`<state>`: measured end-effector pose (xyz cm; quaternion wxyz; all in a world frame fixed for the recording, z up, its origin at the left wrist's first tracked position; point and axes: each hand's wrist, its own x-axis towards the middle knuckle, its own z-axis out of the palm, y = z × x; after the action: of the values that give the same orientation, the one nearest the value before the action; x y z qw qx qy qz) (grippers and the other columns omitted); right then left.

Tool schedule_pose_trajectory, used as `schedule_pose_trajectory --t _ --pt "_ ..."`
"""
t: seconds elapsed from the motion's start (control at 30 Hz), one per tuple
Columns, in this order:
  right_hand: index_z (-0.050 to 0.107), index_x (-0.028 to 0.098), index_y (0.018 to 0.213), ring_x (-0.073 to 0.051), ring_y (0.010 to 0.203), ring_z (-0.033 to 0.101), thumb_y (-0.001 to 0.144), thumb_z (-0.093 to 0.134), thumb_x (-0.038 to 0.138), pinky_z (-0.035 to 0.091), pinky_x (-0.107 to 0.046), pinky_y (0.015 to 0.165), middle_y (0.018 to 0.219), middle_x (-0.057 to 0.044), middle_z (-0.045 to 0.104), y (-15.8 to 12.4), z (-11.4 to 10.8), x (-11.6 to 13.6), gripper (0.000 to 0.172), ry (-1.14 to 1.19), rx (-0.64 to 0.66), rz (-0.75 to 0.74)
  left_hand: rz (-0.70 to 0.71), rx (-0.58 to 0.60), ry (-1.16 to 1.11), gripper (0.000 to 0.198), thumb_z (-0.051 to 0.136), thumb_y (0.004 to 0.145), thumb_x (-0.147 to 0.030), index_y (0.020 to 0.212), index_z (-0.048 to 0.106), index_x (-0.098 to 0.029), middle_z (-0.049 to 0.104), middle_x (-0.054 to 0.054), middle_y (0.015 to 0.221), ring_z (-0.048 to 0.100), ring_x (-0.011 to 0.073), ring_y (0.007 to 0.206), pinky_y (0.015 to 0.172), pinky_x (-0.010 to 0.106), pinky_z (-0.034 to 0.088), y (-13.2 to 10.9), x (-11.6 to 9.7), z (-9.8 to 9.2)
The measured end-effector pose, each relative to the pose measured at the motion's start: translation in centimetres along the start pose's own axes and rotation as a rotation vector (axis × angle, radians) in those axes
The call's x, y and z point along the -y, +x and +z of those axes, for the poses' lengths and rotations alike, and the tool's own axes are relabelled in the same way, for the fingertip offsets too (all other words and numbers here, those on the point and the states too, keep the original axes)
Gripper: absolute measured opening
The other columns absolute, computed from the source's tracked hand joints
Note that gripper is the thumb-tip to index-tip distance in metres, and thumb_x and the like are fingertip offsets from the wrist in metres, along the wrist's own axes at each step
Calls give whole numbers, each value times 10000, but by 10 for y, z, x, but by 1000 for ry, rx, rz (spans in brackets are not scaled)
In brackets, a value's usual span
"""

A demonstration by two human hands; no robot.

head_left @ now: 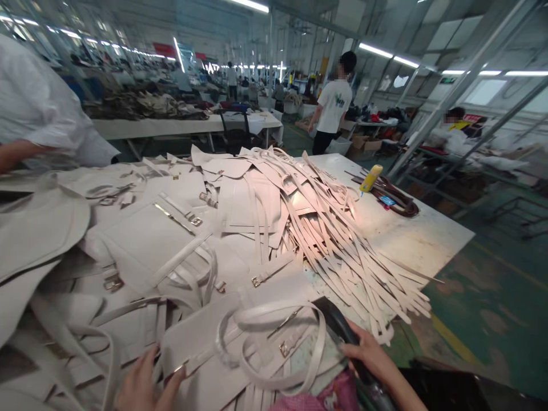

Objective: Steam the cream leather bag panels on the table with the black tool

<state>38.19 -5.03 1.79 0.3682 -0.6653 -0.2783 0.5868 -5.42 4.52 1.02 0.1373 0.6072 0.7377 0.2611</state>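
Note:
At the near edge of the table, my left hand has its fingers apart, beside and partly over a pale leather bag piece with a gold metal fitting. Its lower part is cut off by the frame. Around the body of a black tubular tool with a flat nozzle-like end, my right hand is closed. That end lies beside a looped pale strap on the bag piece. Close by is a small gold buckle on a short strap.
Overlapping pale bag parts cover the left and middle of the table. Long straps fan out to the right. A yellow bottle and dark cords lie farther back. A person's white sleeve is at left; another person stands behind.

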Motion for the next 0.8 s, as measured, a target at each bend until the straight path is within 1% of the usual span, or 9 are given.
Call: schedule_pose_trajectory --t 0.07,0.17,0.2,0.27,0.33,0.43,0.57,0.73,0.8 --pt "346 155 1297 -111 326 472 624 617 271 383 -195 315 445 80 510 10 0 7 735 -16 11 -2 158 36 -49 586 405 737 -506 1191 469 -141 514 143 1223 446 280 1164 1014 440 334 10 -43 16" --pt "431 162 1228 -128 323 501 605 628 268 396 -203 300 462 63 528 18 -1 10 662 -43 23 4 355 271 -131 518 323 828 -405 1277 406 -159 415 117 1345 350 215 1257 1050 402 284 17 -113 62" --pt "440 162 1217 -132 321 505 600 630 280 397 -205 297 460 58 533 18 -1 9 656 -50 25 7 409 378 -82 510 329 832 -374 1293 398 -166 365 115 1383 301 223 1287 1062 428 247 16 -131 79" --pt "430 148 1217 -137 311 499 592 622 321 388 -205 288 438 56 525 19 -2 6 676 -58 17 13 494 571 68 541 469 766 -385 1282 430 -227 287 101 1430 194 293 1326 1062 533 136 8 -152 110" --pt "386 109 1239 -134 306 483 584 610 358 383 -207 285 417 62 507 22 -1 5 735 -62 -12 13 566 681 190 638 615 650 -423 1257 451 -317 216 81 1459 93 358 1333 1029 608 15 -5 -155 130" --pt "333 77 1265 -122 317 468 619 584 359 391 -207 306 413 72 490 32 1 12 748 -80 -81 -26 632 695 246 712 667 597 -476 1257 407 -415 116 54 1482 -5 368 1332 998 617 -100 -26 -142 139" --pt "388 160 1251 -101 363 477 653 579 294 400 -195 341 506 67 526 53 9 40 641 -107 -94 -128 665 750 273 734 672 604 -492 1266 357 -461 82 42 1484 -40 365 1329 972 622 -154 -42 -129 130" --pt "508 200 1164 -105 339 478 600 615 205 379 -191 330 457 84 502 85 36 79 574 -178 62 -134 688 803 265 751 669 619 -486 1279 311 -480 78 33 1484 -34 361 1331 965 636 -150 -45 -128 122" --pt "556 195 1102 -102 322 470 582 625 197 372 -193 319 454 84 503 101 48 89 524 -209 82 -134 684 816 279 739 662 635 -464 1285 311 -468 67 30 1486 -40 358 1332 966 637 -146 -45 -130 119"
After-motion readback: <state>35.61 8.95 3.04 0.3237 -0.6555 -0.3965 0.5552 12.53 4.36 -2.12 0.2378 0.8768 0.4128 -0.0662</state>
